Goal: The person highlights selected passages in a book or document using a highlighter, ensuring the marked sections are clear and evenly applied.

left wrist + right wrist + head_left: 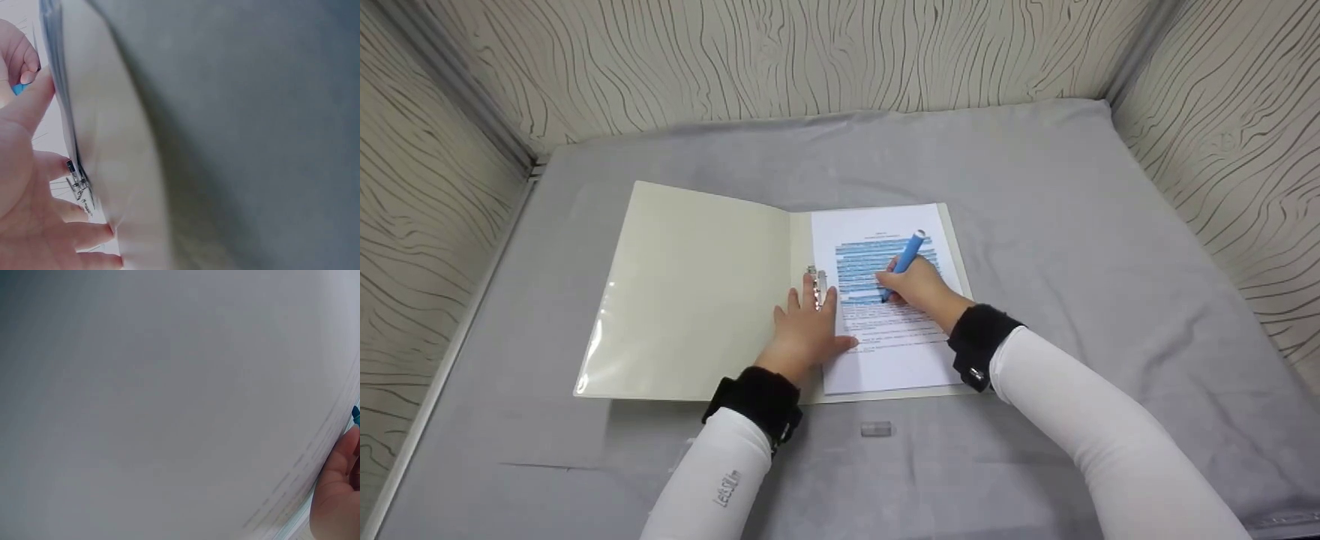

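Observation:
My right hand (919,283) pinches a blue highlighter (911,251), its tip down on a printed sheet (892,367). Blue strokes cover the upper lines of text, while the lower lines are unmarked. In the right wrist view the highlighter's dark tip (355,414) shows beside the fingers. With fingers spread, my left hand (804,330) rests flat along the sheet's left edge, over the metal clip (820,281) of an open cream folder (697,300). The left wrist view shows the clip (81,185) beside those fingers.
A small translucent grey cap (876,429) lies on the grey cloth (1035,202) in front of the folder. Wood-patterned panels (825,60) stand behind and at both sides of the table. The folder's cover is spread out to the left.

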The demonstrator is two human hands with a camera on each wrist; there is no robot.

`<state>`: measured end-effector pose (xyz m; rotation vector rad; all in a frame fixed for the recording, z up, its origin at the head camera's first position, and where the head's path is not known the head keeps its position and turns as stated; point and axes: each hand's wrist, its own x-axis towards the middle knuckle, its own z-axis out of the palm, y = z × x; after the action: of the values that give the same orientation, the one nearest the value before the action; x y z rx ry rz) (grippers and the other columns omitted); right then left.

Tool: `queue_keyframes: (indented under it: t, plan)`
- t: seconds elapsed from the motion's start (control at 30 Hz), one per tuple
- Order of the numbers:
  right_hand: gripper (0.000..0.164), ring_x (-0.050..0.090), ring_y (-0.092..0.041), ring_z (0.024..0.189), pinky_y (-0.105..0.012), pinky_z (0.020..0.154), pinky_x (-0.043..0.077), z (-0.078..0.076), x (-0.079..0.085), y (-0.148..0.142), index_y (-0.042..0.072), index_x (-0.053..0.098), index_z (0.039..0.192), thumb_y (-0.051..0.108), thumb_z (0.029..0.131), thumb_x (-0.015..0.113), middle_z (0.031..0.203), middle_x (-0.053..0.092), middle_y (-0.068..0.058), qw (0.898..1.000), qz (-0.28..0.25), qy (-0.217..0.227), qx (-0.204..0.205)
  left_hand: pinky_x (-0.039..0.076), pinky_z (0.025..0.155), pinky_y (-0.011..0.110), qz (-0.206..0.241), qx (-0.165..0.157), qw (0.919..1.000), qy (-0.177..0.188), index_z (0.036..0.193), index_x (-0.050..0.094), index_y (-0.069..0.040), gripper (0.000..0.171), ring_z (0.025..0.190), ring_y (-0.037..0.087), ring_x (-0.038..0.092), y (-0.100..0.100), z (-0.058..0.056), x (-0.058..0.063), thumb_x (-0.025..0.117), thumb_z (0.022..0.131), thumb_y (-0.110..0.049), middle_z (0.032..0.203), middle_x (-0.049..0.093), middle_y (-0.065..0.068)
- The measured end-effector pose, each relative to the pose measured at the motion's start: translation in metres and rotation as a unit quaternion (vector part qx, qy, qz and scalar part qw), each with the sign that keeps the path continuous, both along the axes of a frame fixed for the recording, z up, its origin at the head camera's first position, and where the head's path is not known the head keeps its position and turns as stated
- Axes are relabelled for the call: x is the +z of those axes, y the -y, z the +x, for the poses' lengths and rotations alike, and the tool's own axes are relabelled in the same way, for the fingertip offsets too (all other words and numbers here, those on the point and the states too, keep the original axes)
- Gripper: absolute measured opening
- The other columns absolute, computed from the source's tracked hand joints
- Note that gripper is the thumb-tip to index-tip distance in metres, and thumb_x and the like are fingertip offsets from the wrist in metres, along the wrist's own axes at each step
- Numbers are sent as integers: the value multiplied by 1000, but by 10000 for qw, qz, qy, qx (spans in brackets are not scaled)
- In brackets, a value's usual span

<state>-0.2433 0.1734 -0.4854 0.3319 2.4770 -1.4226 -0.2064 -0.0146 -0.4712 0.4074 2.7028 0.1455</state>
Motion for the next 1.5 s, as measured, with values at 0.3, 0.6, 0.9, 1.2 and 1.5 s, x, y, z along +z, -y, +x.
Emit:
queue_keyframes:
  t: [0.3,0.6,0.9,1.2,1.5]
  plan:
    - [20,53,-10,56,-21,55,43,1,0,-2,5,53,87,24,88,62,68,55,-2,10000,-12,43,-44,19,104,60,18,21,10000,-20,150,21,-16,89,137,44,11,0,0,-1,59,82,-59,154,0,19]
    - [18,53,-9,55,-21,55,43,3,1,-3,7,52,81,22,86,61,65,53,-1,10000,-35,-62,-8,21,104,59,-49,18,10000,-84,150,21,-16,89,137,43,12,-1,1,-2,58,82,-59,154,1,19]
    - [19,52,-10,55,-21,54,42,2,0,-4,6,52,82,22,86,62,65,53,-1,9999,-40,-126,11,20,104,59,-46,29,9999,-84,150,20,-16,89,137,43,11,0,0,-3,58,81,-60,154,0,19]
    - [19,53,-10,55,-21,53,43,3,1,-3,6,53,84,23,87,62,65,54,-2,9999,-20,-100,-3,21,103,59,-27,31,9999,-118,150,21,-16,89,137,44,12,0,0,-4,59,81,-59,154,1,19]
    - [19,53,-10,55,-21,54,43,3,2,-4,6,53,84,22,89,61,65,54,-1,9999,20,-99,74,20,103,60,-14,1,10000,-47,150,20,-15,89,137,44,11,0,0,-1,59,82,-58,154,0,19]
